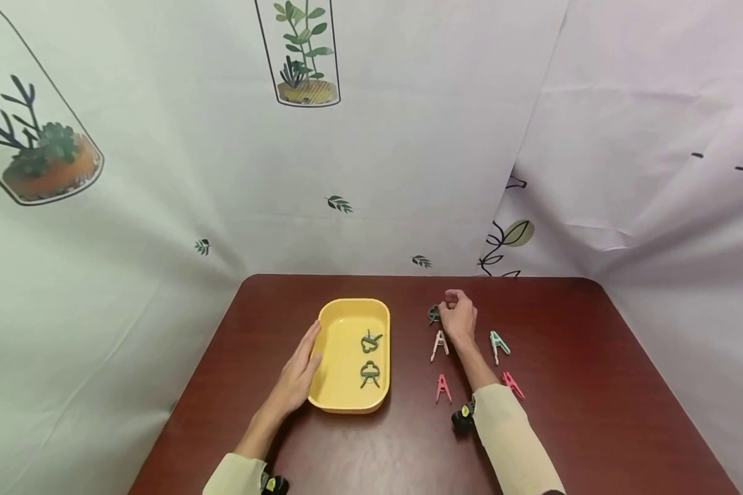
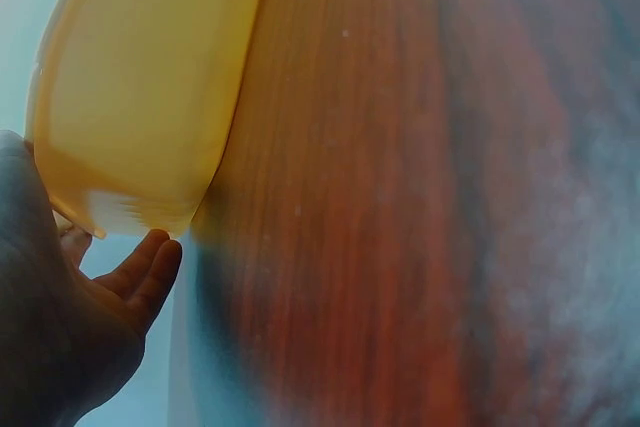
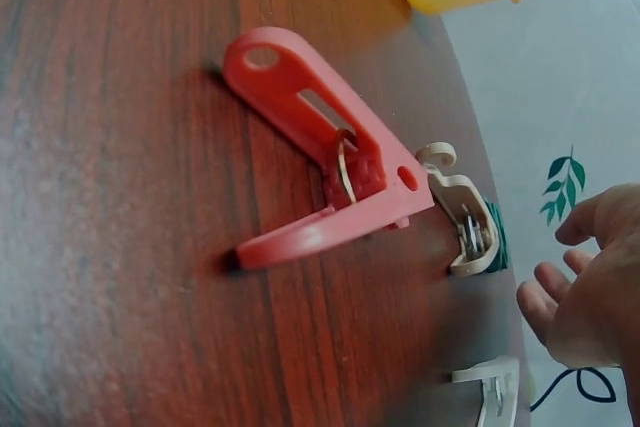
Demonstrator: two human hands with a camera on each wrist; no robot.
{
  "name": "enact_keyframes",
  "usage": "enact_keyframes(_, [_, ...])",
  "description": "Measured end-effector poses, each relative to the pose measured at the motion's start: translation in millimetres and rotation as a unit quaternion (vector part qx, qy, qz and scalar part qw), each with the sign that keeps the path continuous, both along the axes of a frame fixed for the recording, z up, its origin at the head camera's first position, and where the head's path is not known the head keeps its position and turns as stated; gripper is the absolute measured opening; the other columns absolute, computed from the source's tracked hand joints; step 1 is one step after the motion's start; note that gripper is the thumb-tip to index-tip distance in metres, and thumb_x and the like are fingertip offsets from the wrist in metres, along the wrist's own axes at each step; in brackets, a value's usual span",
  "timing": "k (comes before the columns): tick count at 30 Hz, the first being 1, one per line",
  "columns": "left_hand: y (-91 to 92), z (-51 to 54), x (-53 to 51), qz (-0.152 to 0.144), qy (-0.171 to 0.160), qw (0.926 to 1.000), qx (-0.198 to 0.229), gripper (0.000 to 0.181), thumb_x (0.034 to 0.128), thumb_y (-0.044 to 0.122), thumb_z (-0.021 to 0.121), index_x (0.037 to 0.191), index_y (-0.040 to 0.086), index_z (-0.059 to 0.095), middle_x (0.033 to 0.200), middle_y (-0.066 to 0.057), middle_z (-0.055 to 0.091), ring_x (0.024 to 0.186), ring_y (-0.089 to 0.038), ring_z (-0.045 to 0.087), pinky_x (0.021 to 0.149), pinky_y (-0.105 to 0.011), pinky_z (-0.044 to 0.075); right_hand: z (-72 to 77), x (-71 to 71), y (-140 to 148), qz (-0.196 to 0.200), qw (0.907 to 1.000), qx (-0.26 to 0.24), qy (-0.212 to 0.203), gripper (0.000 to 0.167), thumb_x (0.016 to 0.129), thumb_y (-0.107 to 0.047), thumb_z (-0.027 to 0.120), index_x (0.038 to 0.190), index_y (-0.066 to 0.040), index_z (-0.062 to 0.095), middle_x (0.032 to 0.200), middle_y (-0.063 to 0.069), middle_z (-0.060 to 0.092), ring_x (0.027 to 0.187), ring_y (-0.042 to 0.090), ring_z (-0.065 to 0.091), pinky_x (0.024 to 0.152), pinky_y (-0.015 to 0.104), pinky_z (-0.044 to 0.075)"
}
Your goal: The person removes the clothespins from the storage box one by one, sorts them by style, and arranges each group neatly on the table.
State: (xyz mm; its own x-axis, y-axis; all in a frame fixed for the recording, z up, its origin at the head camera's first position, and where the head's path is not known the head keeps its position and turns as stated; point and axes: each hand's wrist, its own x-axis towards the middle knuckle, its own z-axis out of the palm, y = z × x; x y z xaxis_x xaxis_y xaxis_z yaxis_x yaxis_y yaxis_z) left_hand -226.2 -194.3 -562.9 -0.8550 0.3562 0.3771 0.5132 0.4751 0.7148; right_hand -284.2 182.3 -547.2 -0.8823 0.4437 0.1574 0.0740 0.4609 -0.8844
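My left hand (image 1: 294, 378) (image 2: 80, 317) lies along the left side of a yellow tray (image 1: 340, 357) (image 2: 140, 77), fingers fairly straight against its wall. Two dark green clips (image 1: 369, 342) (image 1: 369, 373) lie inside the tray, towards its right side. At the back of the table, my right hand (image 1: 459, 320) (image 3: 590, 287) is just right of another dark green clip (image 1: 434, 314) (image 3: 500, 242). Its fingers are loosely bent with nothing between them; the right wrist view shows a gap to the clip.
In front of that clip lie a whitish clip (image 1: 439, 344) (image 3: 462, 184) and a red clip (image 1: 442, 388) (image 3: 300, 237). Right of my right forearm are a mint clip (image 1: 498, 345) and another red clip (image 1: 512, 385). Printed cloth (image 1: 408, 172) hangs behind the brown table (image 1: 569, 385).
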Motion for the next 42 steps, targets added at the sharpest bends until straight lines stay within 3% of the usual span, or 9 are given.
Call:
enact_keyframes(11, [2.1,3.4,-5.4,0.006,0.006,1.0,0.002,0.058,0.1094,0.003,0.051,0.165,-0.001,0.033,0.172,-0.014,0.031,0.157,-0.038,0.029,0.117,-0.008,0.01,19.8,-7.1,-8,0.02,0.9972,-0.029,0.066,0.036,0.101,-0.009,0.066,0.136,0.0,0.067,0.131,0.021,0.07,0.117,0.039,0.068,0.101,0.052,0.053])
enact_keyframes(22, [6.1,-1.5,-4.5,-0.002,0.005,1.0,0.006,0.058,0.1104,0.005,0.049,0.164,-0.004,0.031,0.172,-0.017,0.029,0.158,-0.038,0.027,0.119,-0.01,0.009,40.4,-2.6,-31,0.122,0.9843,-0.057,0.114,0.037,0.102,-0.007,0.067,0.139,-0.002,0.066,0.133,0.025,0.068,0.118,0.041,0.067,0.102,0.054,0.054])
enact_keyframes(29, [2.3,-0.8,-3.0,0.0,0.006,1.0,0.002,0.057,0.1096,0.003,0.05,0.164,-0.004,0.032,0.172,-0.016,0.03,0.158,-0.037,0.027,0.12,-0.01,0.01,48.2,-1.4,-51,0.196,0.9687,-0.064,0.138,0.039,0.101,-0.001,0.069,0.139,0.005,0.064,0.135,0.025,0.067,0.124,0.039,0.066,0.108,0.05,0.051])
enact_keyframes(42, [2.0,2.0,0.4,-0.002,0.002,1.0,-0.007,0.057,0.1103,0.005,0.05,0.164,-0.003,0.032,0.172,-0.016,0.03,0.158,-0.037,0.027,0.119,-0.01,0.01,43.9,13.1,-73,0.307,0.9471,-0.043,0.084,0.051,0.099,-0.008,0.076,0.147,-0.001,0.06,0.146,0.017,0.063,0.136,0.034,0.059,0.113,0.047,0.048])
